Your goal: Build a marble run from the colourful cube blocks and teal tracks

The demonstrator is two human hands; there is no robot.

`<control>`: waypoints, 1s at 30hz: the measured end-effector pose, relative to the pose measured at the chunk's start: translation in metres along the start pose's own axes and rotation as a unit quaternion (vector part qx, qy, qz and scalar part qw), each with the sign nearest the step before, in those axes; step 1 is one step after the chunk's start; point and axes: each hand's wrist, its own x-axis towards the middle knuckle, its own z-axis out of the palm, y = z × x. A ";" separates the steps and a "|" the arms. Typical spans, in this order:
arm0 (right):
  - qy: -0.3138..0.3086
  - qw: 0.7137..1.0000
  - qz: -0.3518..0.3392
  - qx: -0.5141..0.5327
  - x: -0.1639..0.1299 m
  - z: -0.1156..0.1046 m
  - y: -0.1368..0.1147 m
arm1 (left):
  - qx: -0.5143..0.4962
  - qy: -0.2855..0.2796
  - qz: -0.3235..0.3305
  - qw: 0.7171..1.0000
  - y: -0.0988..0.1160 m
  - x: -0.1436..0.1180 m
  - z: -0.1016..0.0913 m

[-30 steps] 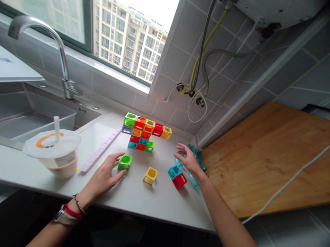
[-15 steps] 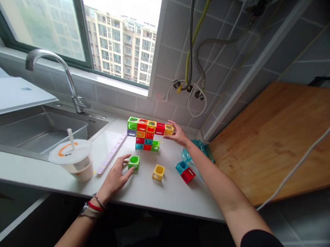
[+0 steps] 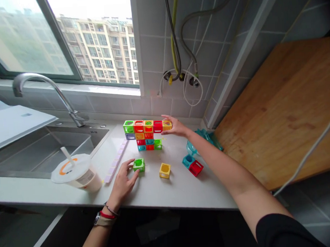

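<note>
On the smooth white countertop, my right hand pinches the yellow hollow plastic cube ending the top row of a multicoloured block wall, while my left hand curves half-open at a loose green hollow plastic cube, whether gripping I cannot tell.
</note>
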 end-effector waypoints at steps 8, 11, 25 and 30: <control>0.187 0.952 0.041 -0.240 -0.144 -0.009 -0.019 | 0.001 -0.001 -0.003 1.000 -0.003 0.000 0.001; 0.123 0.910 0.115 -0.378 -0.208 0.005 -0.013 | 0.020 -0.011 0.000 1.000 -0.005 0.000 0.001; 0.121 0.955 0.057 -0.265 -0.181 -0.024 -0.012 | 0.014 -0.007 -0.005 1.000 -0.006 0.002 0.000; 0.145 0.977 0.006 -0.154 -0.122 -0.056 -0.010 | 0.016 -0.013 0.004 1.000 -0.008 0.002 0.000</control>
